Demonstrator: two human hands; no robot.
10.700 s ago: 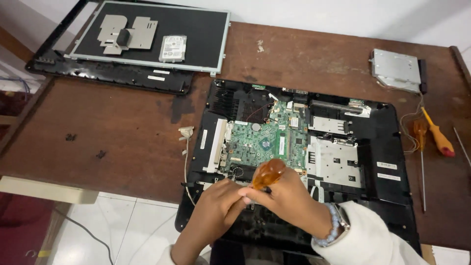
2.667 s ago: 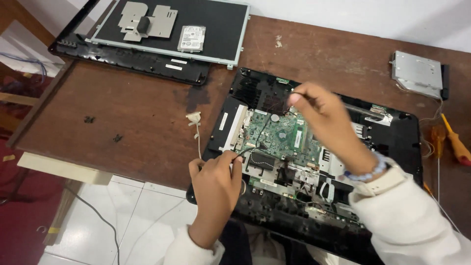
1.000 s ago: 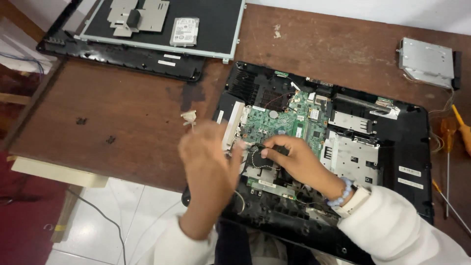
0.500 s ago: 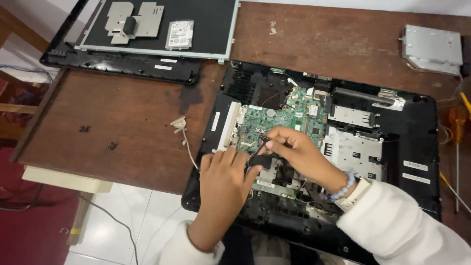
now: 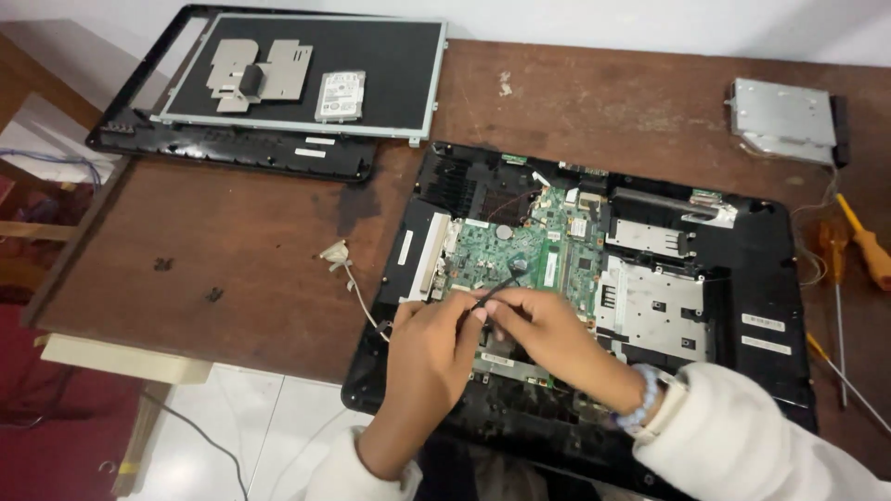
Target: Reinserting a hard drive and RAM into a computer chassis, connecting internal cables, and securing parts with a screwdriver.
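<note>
An opened black laptop base [image 5: 770, 278] lies on the brown table, its green circuit board [image 5: 506, 250] exposed. My left hand [image 5: 427, 357] and my right hand [image 5: 538, 329] meet over the near edge of the board. Both pinch a thin black cable [image 5: 497, 286] that arcs up between the fingertips. The right wrist wears a bead bracelet and a white sleeve.
A detached screen panel [image 5: 297, 79] with a metal bracket and a hard drive [image 5: 339, 95] on it lies at the back left. A silver optical drive [image 5: 784, 116] sits at the back right. Orange-handled screwdrivers [image 5: 858, 243] lie at the right edge. A small white connector [image 5: 334, 252] trails a wire left of the laptop.
My left hand dropped from above the table onto the board and met the right hand. Both now pinch the thin black cable; the screwdriver held much earlier is gone from my hands.
</note>
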